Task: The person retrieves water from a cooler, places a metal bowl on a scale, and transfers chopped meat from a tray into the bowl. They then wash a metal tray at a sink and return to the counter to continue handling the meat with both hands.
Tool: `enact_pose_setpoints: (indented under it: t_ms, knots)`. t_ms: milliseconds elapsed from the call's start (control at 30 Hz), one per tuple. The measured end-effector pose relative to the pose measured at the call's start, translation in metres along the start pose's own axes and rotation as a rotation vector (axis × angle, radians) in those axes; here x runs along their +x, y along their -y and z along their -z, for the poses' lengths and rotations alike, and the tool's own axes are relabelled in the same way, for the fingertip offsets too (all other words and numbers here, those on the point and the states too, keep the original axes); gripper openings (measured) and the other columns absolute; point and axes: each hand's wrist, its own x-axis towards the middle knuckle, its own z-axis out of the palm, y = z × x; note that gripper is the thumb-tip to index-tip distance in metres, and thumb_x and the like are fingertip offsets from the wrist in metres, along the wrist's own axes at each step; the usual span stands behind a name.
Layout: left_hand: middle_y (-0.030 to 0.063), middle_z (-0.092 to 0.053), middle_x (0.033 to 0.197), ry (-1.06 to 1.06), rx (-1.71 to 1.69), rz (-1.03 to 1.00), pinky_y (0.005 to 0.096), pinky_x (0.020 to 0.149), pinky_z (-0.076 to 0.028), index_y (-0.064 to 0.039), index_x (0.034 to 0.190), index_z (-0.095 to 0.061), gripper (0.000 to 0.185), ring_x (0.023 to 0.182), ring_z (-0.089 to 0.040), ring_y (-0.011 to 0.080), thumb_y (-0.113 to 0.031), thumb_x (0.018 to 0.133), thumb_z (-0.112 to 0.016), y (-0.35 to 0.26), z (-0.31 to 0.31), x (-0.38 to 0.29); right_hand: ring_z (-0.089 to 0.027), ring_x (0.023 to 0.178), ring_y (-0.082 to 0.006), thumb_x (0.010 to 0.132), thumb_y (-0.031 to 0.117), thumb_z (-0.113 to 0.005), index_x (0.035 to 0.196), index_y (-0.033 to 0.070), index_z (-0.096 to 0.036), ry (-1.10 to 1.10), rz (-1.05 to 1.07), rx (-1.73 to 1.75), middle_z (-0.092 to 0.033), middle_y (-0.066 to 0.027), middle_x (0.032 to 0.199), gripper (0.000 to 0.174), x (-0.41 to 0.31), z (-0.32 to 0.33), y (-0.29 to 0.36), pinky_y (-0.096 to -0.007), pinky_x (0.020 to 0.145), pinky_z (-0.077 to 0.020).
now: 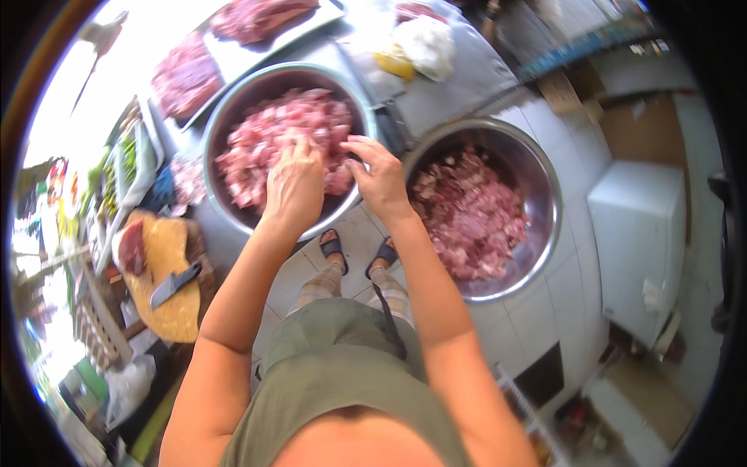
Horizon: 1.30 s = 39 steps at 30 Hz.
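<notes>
Cut chunks of raw pink meat [251, 154] fill much of a round basin [213, 187] with a pale blue-green rim. My left hand [296, 184] reaches over the basin, its fingertips down at the meat; whether a chunk is between them is hidden. At the basin's right side, my right hand [376, 178] has thumb and forefinger apart, with nothing visible between them. A wide stainless steel bowl [543, 233] stands to the right, lower down, holding more cut raw meat [473, 222].
Large meat slabs [185, 79] lie around a white tray [227, 55] behind the basin. A knife [175, 284] rests on a yellow-brown cutting board [175, 321] at left, near a meat piece [133, 248]. Green vegetables [128, 157] sit farther left. A white plastic bag [426, 46] is at the back.
</notes>
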Motion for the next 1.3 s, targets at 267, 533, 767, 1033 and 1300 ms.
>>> enact_pose_setpoints:
  t_ms: [267, 533, 767, 1033, 1300]
  knots:
    - [0.0217, -0.066, 0.111, 0.564, -0.645, -0.199, 0.0410, 0.090, -0.051, 0.004, 0.111, -0.064, 0.034, 0.103, -0.064, 0.0357, -0.011, 0.081, -0.070, -0.168, -0.164, 0.035, -0.055, 0.113, -0.0369, 0.073, 0.025, -0.083, 0.120, 0.002, -0.060, -0.456, -0.621, -0.426, -0.060, -0.0209, 0.119, 0.057, -0.170, 0.208, -0.201, -0.0432, 0.100, -0.0416]
    - [0.0290, -0.032, 0.149, 0.529, -0.221, -0.144, 0.0549, 0.104, -0.039, -0.016, 0.156, -0.011, 0.120, 0.132, -0.038, 0.0500, -0.041, 0.066, -0.086, -0.257, -0.355, 0.102, -0.051, 0.125, -0.0310, 0.076, 0.033, -0.080, 0.141, 0.003, -0.045, -0.663, -1.147, 0.041, -0.051, -0.0220, 0.137, 0.079, -0.308, 0.313, -0.349, -0.0376, 0.104, -0.0405]
    - [0.0326, -0.029, 0.149, 0.664, -0.299, -0.138, 0.0549, 0.109, -0.034, -0.019, 0.156, -0.011, 0.134, 0.130, -0.036, 0.0546, -0.042, 0.053, -0.093, -0.291, -0.394, 0.115, -0.057, 0.111, -0.0204, 0.077, 0.012, -0.078, 0.137, 0.002, -0.048, -0.699, -0.945, 0.248, -0.059, -0.0114, 0.125, 0.068, -0.281, 0.287, -0.352, -0.0318, 0.097, -0.0448]
    - [0.0274, -0.037, 0.146, 0.660, -0.504, -0.218, 0.0470, 0.110, -0.036, -0.008, 0.149, -0.031, 0.118, 0.133, -0.040, 0.0453, -0.034, 0.052, -0.093, -0.284, -0.404, 0.095, -0.067, 0.073, -0.0179, 0.076, -0.008, -0.076, 0.135, 0.006, -0.042, -0.730, -0.899, 0.902, -0.063, -0.0037, 0.088, 0.070, -0.219, 0.244, -0.307, -0.0309, 0.059, -0.0573]
    - [0.0162, -0.053, 0.133, 0.470, -0.991, -0.275, 0.0384, 0.106, -0.041, -0.008, 0.142, -0.040, 0.098, 0.128, -0.050, 0.0301, -0.005, 0.056, -0.087, -0.283, -0.373, 0.063, -0.066, 0.099, -0.0269, 0.069, -0.008, -0.071, 0.144, -0.001, -0.033, -0.713, -0.735, 0.704, -0.060, -0.0157, 0.116, 0.084, -0.210, 0.242, -0.243, -0.0336, 0.079, -0.0578]
